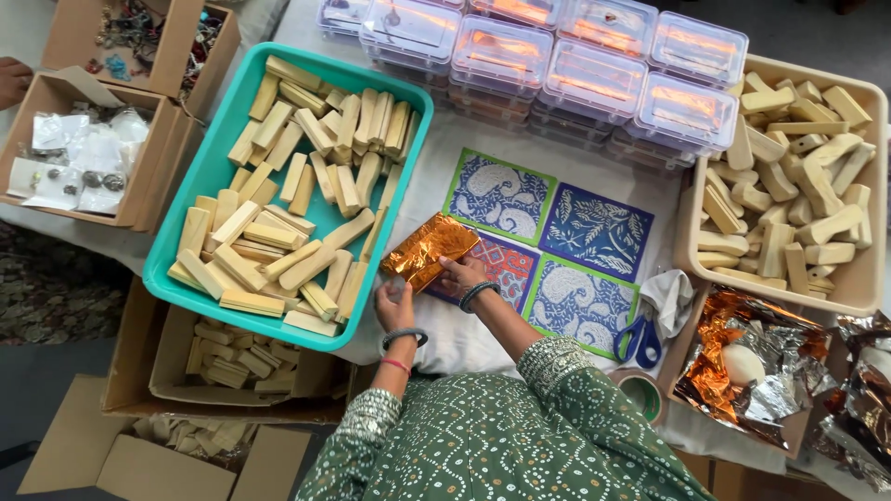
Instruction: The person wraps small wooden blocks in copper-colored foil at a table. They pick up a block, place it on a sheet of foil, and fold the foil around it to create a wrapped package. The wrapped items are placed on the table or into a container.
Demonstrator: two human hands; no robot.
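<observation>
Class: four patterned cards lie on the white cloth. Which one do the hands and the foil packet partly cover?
The red-patterned card, bottom left of the four. The other three, blue and white, lie uncovered.

Looks like a small craft packing workshop. Shown by wooden blocks heaped in trays, stacked clear plastic boxes, open cardboard cartons on the floor.

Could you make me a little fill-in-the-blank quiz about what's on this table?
1. Both the left hand and right hand touch a packet wrapped in shiny ____ foil.
2. The wooden blocks at the left lie in a ____ tray.
3. The scissors beside the patterned cards have ____ handles.
4. Each wrist wears a dark ____.

Missing words: orange; turquoise; blue; bangle
</observation>
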